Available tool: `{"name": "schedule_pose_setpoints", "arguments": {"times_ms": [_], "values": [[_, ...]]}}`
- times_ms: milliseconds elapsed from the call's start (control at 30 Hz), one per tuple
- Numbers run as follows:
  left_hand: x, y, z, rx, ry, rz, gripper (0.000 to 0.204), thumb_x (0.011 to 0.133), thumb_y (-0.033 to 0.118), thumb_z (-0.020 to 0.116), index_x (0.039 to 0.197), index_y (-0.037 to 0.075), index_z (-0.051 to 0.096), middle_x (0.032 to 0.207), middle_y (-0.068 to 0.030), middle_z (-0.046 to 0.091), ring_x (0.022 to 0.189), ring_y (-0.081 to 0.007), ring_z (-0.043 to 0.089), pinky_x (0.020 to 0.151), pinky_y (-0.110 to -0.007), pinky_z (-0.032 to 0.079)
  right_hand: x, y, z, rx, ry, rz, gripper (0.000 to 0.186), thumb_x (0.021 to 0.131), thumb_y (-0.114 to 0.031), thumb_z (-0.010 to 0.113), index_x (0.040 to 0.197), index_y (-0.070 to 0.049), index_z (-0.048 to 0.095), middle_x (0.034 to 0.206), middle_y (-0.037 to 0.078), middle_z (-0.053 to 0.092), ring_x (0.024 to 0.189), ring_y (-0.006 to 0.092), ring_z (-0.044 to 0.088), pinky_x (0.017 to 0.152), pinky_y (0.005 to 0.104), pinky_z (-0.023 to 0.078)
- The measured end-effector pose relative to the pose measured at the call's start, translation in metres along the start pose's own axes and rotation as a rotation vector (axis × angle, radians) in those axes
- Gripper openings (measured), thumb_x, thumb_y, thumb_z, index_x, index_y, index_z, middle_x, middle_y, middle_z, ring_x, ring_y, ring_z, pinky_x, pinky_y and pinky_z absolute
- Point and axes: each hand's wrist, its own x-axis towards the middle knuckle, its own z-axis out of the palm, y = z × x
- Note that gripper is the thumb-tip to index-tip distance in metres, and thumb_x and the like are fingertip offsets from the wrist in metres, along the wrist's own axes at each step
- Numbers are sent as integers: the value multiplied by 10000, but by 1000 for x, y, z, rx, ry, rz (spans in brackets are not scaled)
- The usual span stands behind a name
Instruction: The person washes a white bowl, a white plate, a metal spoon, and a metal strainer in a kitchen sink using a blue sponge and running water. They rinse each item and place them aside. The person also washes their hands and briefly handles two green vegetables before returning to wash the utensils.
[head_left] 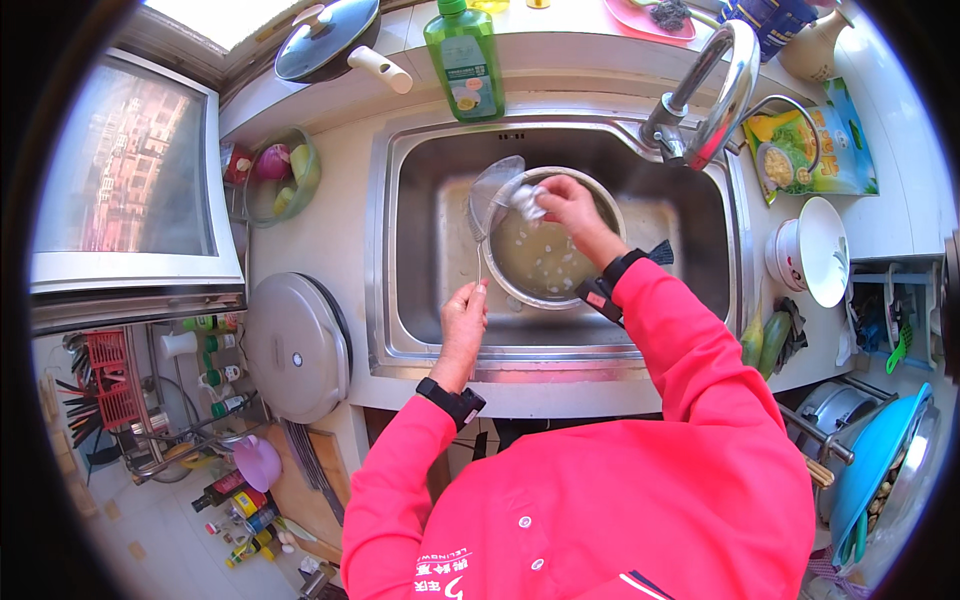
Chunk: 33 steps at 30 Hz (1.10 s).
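My left hand (464,325) is closed on the thin handle of a wire mesh strainer (490,192), which is held up tilted over the left side of a round metal basin. The basin (520,298) stands in the steel sink (425,290) and holds cloudy yellowish water with several pale bits in it. Above its far left part, my right hand (575,212) pinches a crumpled whitish wad (526,203) against or close by the strainer's mesh. What the wad is made of I cannot make out.
A chrome faucet (735,85) arches over the sink's far right corner. Behind the sink stands a green bottle (465,70); a lidded pan (330,45) is at the far left. White bowls (822,250) sit at the right, a round grey appliance (295,345) at the left.
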Motion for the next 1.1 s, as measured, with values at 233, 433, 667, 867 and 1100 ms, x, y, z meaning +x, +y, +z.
{"name": "schedule_pose_setpoints", "arguments": {"times_ms": [233,433,667,867,1100], "values": [[4,-8,-3,-117,-36,28,193,917,219,534,1024,67,591,672,37,481,479,-32,427,418,-168,369,15,-18,-32,465,121,95,200,888,-91,509,1085,-59,520,1017,85,607,970,206,611,789,378,530],[-2,-6,5,-145,-114,-38,186,935,202,492,996,51,581,603,32,465,471,-30,415,393,-187,339,14,-18,26,-114,189,-312,237,889,-102,487,1113,-56,546,1025,70,600,947,199,590,810,314,484],[-8,-14,5,14,-90,169,194,936,207,495,988,50,595,576,48,448,488,-35,385,453,-194,328,18,-31,53,-737,-59,-629,267,853,-219,551,1038,-33,598,1058,157,566,1004,302,546,881,368,434],[-5,-16,4,190,-71,310,188,934,197,504,991,52,608,561,60,397,489,-29,351,444,-199,283,46,-51,61,-740,-11,-354,227,846,-223,546,964,-58,648,1001,110,584,974,283,552,857,366,445],[2,-6,-4,317,-17,418,190,921,193,521,974,39,618,566,25,435,503,-50,388,459,-230,328,17,-55,85,-1230,-429,-1268,86,726,-193,608,720,-109,626,865,50,568,957,262,542,864,382,437]]}}
